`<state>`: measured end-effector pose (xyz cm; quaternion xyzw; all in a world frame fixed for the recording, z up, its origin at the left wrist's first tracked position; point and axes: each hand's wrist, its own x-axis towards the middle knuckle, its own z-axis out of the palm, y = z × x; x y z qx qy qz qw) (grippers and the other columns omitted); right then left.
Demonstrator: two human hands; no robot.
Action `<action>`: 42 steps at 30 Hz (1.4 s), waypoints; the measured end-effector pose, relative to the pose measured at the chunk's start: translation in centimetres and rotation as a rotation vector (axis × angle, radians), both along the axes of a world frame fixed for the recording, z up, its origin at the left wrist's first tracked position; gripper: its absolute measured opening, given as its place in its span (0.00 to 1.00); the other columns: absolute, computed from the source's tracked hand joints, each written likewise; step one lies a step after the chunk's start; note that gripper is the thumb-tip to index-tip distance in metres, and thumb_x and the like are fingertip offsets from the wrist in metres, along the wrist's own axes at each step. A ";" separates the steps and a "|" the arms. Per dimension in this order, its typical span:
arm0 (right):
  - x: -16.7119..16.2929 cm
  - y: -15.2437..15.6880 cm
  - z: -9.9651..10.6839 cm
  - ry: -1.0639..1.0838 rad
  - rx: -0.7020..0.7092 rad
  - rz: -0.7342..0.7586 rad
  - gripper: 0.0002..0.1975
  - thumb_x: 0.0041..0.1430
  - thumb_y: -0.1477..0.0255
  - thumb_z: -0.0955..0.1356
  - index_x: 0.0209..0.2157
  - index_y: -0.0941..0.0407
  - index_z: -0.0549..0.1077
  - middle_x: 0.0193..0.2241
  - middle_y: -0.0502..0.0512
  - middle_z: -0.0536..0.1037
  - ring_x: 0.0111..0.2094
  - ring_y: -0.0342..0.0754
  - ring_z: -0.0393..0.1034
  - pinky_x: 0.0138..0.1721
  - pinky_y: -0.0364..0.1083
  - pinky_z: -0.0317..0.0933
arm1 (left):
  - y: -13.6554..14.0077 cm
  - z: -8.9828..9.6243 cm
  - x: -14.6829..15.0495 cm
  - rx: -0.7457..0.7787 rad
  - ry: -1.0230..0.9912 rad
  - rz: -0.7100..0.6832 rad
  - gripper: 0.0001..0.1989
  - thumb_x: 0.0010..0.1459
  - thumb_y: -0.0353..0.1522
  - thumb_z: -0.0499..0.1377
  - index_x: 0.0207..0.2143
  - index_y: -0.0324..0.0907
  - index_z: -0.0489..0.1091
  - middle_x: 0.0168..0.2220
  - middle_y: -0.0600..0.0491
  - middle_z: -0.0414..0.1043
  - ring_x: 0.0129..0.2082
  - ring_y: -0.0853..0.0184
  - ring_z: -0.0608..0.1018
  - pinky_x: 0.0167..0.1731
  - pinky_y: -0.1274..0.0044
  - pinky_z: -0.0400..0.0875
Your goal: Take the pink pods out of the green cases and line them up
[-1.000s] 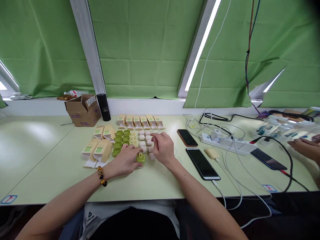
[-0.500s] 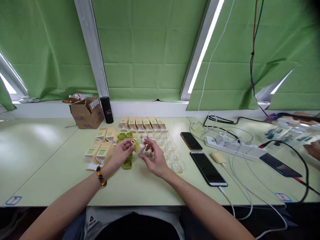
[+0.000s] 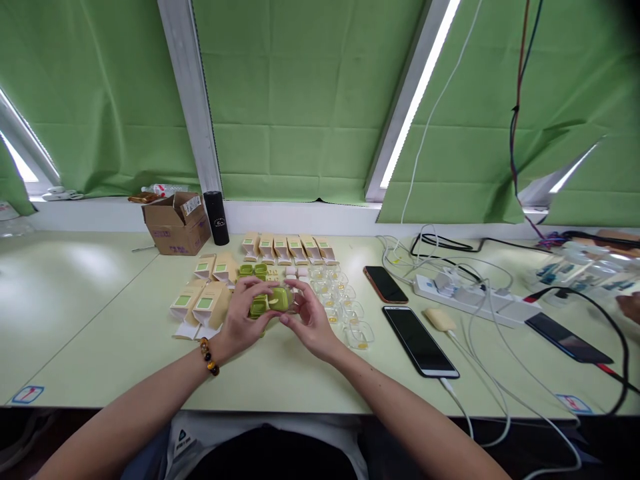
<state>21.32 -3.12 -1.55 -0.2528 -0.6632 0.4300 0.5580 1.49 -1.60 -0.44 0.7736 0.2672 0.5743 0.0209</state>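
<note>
Between my hands is a small green case with a clear cover (image 3: pixel 281 299), raised over the table. My left hand (image 3: pixel 244 315) pinches its left side, and my right hand (image 3: pixel 314 319) grips the clear right side with thumb and fingers. Green open cases (image 3: pixel 259 306) lie partly hidden behind my left hand. Clear plastic covers (image 3: pixel 359 335) with yellow marks stand in rows to the right of my right hand. Small white pieces (image 3: pixel 297 272) and tiny yellowish parts (image 3: pixel 273 273) lie just beyond the hands.
Cream folded boxes (image 3: pixel 287 249) line the back, with more boxes (image 3: pixel 211 303) on the left. A brown carton (image 3: pixel 175 230) and black bottle (image 3: pixel 217 219) stand behind. Phones (image 3: pixel 420 340), a power strip (image 3: pixel 470 300) and tangled cables lie right. Another person's hand (image 3: pixel 629 307) shows at the right edge.
The case has turned in my hands, so its green face now shows where the clear side with a yellow mark showed before. The whole view has shifted slightly.
</note>
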 end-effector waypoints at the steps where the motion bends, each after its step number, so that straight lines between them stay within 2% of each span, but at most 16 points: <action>1: -0.1 -0.1 0.0 -0.017 0.033 -0.030 0.32 0.63 0.57 0.78 0.64 0.44 0.67 0.60 0.60 0.69 0.52 0.53 0.75 0.53 0.55 0.76 | -0.2 -0.1 -0.1 0.105 0.063 0.050 0.18 0.63 0.29 0.70 0.53 0.46 0.72 0.51 0.46 0.82 0.54 0.58 0.76 0.54 0.65 0.73; 3: -0.2 -0.4 -0.1 -0.043 0.093 -0.075 0.35 0.61 0.61 0.79 0.66 0.42 0.67 0.63 0.60 0.66 0.56 0.55 0.72 0.53 0.54 0.76 | -0.5 -0.3 -0.3 0.257 0.158 0.133 0.21 0.62 0.27 0.69 0.56 0.46 0.71 0.52 0.46 0.83 0.53 0.57 0.77 0.55 0.65 0.72; 6: -0.4 -0.6 -0.2 -0.026 0.116 -0.083 0.34 0.62 0.64 0.79 0.66 0.42 0.68 0.61 0.60 0.68 0.57 0.55 0.71 0.55 0.54 0.75 | -0.8 -0.7 -0.6 0.361 0.245 0.189 0.23 0.63 0.27 0.68 0.58 0.46 0.69 0.54 0.47 0.83 0.53 0.58 0.78 0.56 0.65 0.69; 12: -0.6 -0.5 -0.1 0.098 -0.027 0.053 0.34 0.59 0.63 0.81 0.64 0.44 0.69 0.53 0.57 0.76 0.46 0.50 0.77 0.49 0.52 0.77 | -1.0 -0.2 -0.3 0.384 0.248 0.157 0.31 0.61 0.26 0.69 0.63 0.47 0.62 0.54 0.46 0.82 0.55 0.56 0.76 0.57 0.63 0.69; 15: -0.5 -0.3 0.2 0.170 -0.062 0.081 0.32 0.61 0.63 0.80 0.62 0.43 0.68 0.55 0.56 0.76 0.47 0.50 0.78 0.47 0.51 0.77 | -1.1 0.5 -0.2 0.370 0.177 0.161 0.36 0.59 0.28 0.71 0.65 0.45 0.60 0.55 0.42 0.80 0.56 0.53 0.75 0.56 0.60 0.69; 18: -0.4 -0.3 0.4 0.183 -0.062 0.073 0.27 0.64 0.63 0.78 0.60 0.44 0.68 0.56 0.57 0.77 0.51 0.52 0.78 0.49 0.52 0.77 | -1.2 0.8 -0.4 0.368 0.112 0.205 0.32 0.59 0.32 0.70 0.63 0.44 0.63 0.55 0.40 0.76 0.55 0.50 0.75 0.55 0.56 0.70; 21: -0.4 -0.2 0.3 0.129 -0.012 0.004 0.25 0.64 0.64 0.78 0.58 0.45 0.70 0.57 0.58 0.77 0.49 0.51 0.78 0.47 0.50 0.76 | -1.4 0.8 -0.5 0.357 0.144 0.198 0.22 0.62 0.33 0.67 0.58 0.45 0.71 0.51 0.41 0.72 0.52 0.52 0.75 0.52 0.58 0.74; 24: -0.2 -0.1 -0.1 0.028 0.086 -0.101 0.25 0.64 0.64 0.78 0.59 0.45 0.70 0.60 0.58 0.76 0.45 0.49 0.78 0.45 0.50 0.76 | -1.6 0.8 -0.1 0.269 0.139 0.068 0.16 0.65 0.29 0.65 0.55 0.45 0.76 0.46 0.45 0.72 0.46 0.59 0.77 0.46 0.66 0.78; 28: 0.4 0.3 -0.7 -0.114 0.220 -0.242 0.27 0.62 0.63 0.79 0.60 0.46 0.70 0.62 0.60 0.76 0.46 0.51 0.78 0.45 0.50 0.75 | -1.5 0.5 0.6 0.108 0.019 -0.118 0.13 0.67 0.28 0.65 0.54 0.43 0.77 0.43 0.48 0.75 0.41 0.65 0.79 0.40 0.74 0.78; 31: 0.7 0.6 -0.9 -0.208 0.305 -0.293 0.28 0.62 0.62 0.79 0.60 0.47 0.71 0.56 0.60 0.79 0.46 0.54 0.79 0.43 0.51 0.76 | -0.9 0.1 0.7 -0.039 -0.096 -0.143 0.10 0.67 0.29 0.66 0.50 0.43 0.79 0.42 0.48 0.76 0.40 0.66 0.80 0.39 0.76 0.78; 34: 0.6 0.6 -1.0 -0.266 0.343 -0.277 0.28 0.62 0.62 0.79 0.61 0.47 0.72 0.54 0.61 0.79 0.41 0.52 0.77 0.39 0.51 0.76 | -0.2 -0.2 0.5 -0.185 -0.220 -0.144 0.03 0.65 0.31 0.68 0.41 0.42 0.81 0.40 0.48 0.76 0.41 0.66 0.80 0.39 0.76 0.78; 37: 0.3 0.5 -0.8 -0.261 0.320 -0.299 0.26 0.64 0.62 0.78 0.60 0.47 0.73 0.53 0.61 0.79 0.35 0.50 0.74 0.37 0.52 0.76 | 0.2 -0.3 0.3 -0.341 -0.330 -0.183 0.06 0.65 0.35 0.69 0.35 0.41 0.80 0.41 0.46 0.78 0.43 0.64 0.81 0.42 0.74 0.79; 42: 0.2 0.2 -0.2 -0.267 0.301 -0.347 0.26 0.62 0.62 0.79 0.59 0.47 0.75 0.47 0.58 0.80 0.33 0.48 0.71 0.38 0.52 0.74 | 0.2 -0.5 0.7 -0.608 -0.461 -0.223 0.15 0.64 0.44 0.69 0.35 0.41 0.75 0.47 0.42 0.82 0.48 0.58 0.83 0.46 0.69 0.80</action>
